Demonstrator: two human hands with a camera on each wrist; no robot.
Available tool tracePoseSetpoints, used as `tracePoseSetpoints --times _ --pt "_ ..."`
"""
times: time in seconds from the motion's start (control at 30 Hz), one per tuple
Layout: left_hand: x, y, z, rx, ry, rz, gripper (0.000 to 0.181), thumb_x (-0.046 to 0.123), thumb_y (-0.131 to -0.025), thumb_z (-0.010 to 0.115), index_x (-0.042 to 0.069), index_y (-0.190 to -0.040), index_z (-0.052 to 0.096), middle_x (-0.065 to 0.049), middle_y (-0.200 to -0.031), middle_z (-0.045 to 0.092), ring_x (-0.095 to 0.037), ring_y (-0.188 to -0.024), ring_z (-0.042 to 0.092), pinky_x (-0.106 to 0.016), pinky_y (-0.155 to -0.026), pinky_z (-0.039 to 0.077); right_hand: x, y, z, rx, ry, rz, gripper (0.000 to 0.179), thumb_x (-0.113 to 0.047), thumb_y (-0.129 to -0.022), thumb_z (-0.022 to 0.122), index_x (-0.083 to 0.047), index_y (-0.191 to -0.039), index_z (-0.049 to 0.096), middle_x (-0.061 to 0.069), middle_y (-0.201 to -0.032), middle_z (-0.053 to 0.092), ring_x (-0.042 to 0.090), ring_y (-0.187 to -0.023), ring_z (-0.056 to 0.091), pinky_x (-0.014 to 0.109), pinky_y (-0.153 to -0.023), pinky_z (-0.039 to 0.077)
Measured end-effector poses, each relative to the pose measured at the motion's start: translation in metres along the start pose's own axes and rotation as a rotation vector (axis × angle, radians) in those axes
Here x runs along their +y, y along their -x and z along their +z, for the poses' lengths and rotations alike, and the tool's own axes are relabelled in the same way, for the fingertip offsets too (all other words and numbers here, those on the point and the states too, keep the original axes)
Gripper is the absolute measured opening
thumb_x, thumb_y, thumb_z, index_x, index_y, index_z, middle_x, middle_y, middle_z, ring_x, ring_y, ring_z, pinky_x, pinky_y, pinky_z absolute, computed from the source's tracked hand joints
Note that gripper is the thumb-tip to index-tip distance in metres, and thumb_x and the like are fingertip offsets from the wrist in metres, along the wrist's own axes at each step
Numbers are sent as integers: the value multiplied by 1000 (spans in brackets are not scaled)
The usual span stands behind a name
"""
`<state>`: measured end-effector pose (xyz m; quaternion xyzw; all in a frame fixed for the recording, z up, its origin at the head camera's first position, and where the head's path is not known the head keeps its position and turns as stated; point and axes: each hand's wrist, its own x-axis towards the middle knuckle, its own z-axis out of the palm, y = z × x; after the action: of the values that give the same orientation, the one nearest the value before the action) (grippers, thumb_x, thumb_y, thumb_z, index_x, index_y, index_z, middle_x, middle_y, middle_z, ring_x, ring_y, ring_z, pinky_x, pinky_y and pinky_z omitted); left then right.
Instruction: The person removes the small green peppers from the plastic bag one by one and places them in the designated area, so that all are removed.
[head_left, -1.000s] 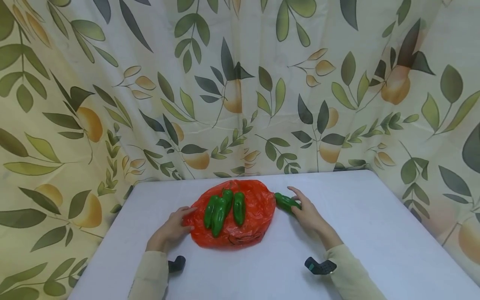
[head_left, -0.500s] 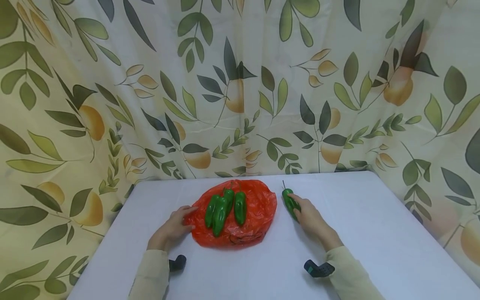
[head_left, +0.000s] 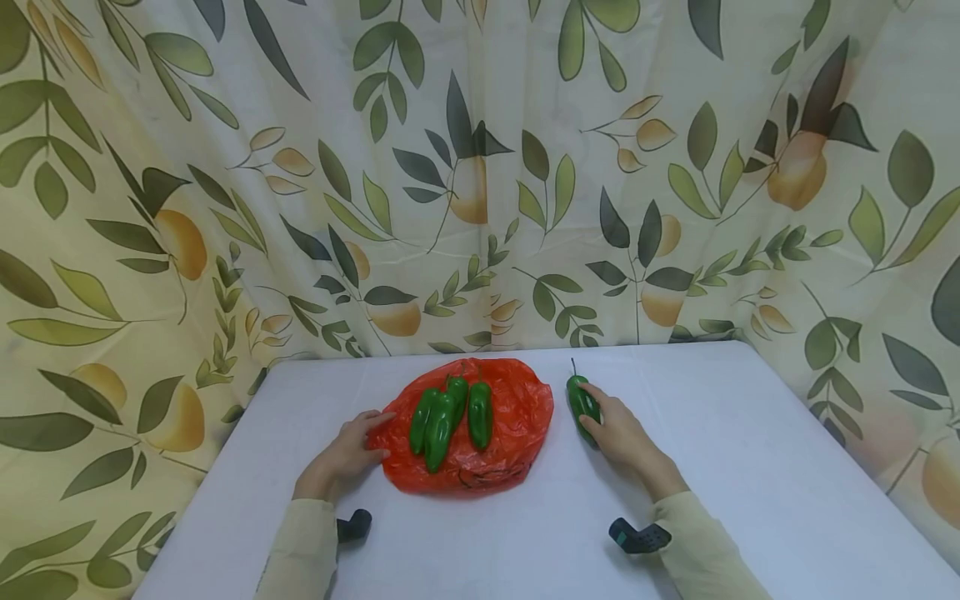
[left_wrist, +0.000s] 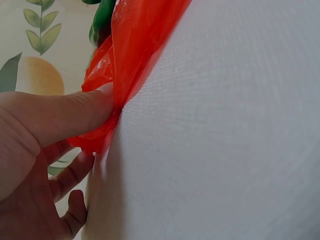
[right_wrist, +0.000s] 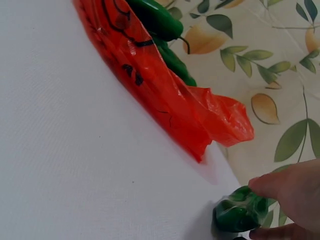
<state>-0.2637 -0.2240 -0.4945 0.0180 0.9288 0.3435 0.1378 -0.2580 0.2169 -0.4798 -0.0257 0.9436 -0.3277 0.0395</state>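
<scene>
A red plastic bag (head_left: pixel 517 417) lies flattened on the white table with several green peppers (head_left: pixel 438 433) on top. At its left edge, my left hand (head_left: pixel 348 450) pinches the plastic; in the left wrist view the thumb (left_wrist: pixel 87 110) presses on the red film, with other fingers behind it. To the right of the bag, my right hand (head_left: pixel 618 429) grips a single green pepper (head_left: pixel 581 404), its thin stem pointing away from me. The right wrist view shows this pepper (right_wrist: pixel 240 210) from its blunt end, between thumb and fingers, apart from the bag.
The white table (head_left: pixel 480 550) reaches back to a leaf-and-fruit patterned curtain (head_left: pixel 480 167), which also runs along the left and right sides. Dark wrist devices (head_left: pixel 637 536) sit at both sleeves. Black print marks the bag's near side.
The right hand has closed round the single pepper and turned it from slanting left to pointing away, slightly farther from the bag. The left hand and the peppers on the bag stay put.
</scene>
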Motion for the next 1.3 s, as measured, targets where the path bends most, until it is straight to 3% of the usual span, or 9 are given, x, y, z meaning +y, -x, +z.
tracePoseSetpoints --times 0.27,0.67,0.9,1.1,1.3 --pt "0 0 1 0 10 -7 66 17 -92 73 28 -152 48 -10 -163 32 -41 -151 26 -70 -113 36 -3 1 -5 -21 23 63 74 -34 -102 55 -9 -160 18 32 -150 41 49 -132 47 68 -102 48" --pt "-1 1 -1 -5 26 -12 65 18 -92 74 29 -151 49 -11 -163 32 -42 -150 26 -70 -112 37 -16 6 -15 71 89 52 72 -36 -101 56 -7 -159 24 31 -153 41 50 -140 42 69 -105 45" --pt "-2 0 1 -3 27 -7 64 18 -92 73 29 -150 49 -11 -163 31 -42 -150 27 -72 -112 35 -30 11 -9 169 69 -29 67 -30 -100 58 -8 -157 30 28 -154 41 47 -138 44 69 -107 43" --pt "-2 0 2 -2 48 -12 63 16 -92 73 29 -150 50 -10 -163 31 -41 -150 27 -70 -113 36 -47 16 13 254 92 -174 63 -27 -96 64 -9 -152 41 24 -149 49 44 -135 49 66 -105 47" --pt "-2 0 1 -6 64 -11 64 16 -92 74 29 -150 50 -10 -163 32 -41 -150 27 -69 -112 38 -62 21 37 250 122 -291 63 -29 -92 72 -11 -148 48 17 -142 56 38 -130 55 61 -102 52"
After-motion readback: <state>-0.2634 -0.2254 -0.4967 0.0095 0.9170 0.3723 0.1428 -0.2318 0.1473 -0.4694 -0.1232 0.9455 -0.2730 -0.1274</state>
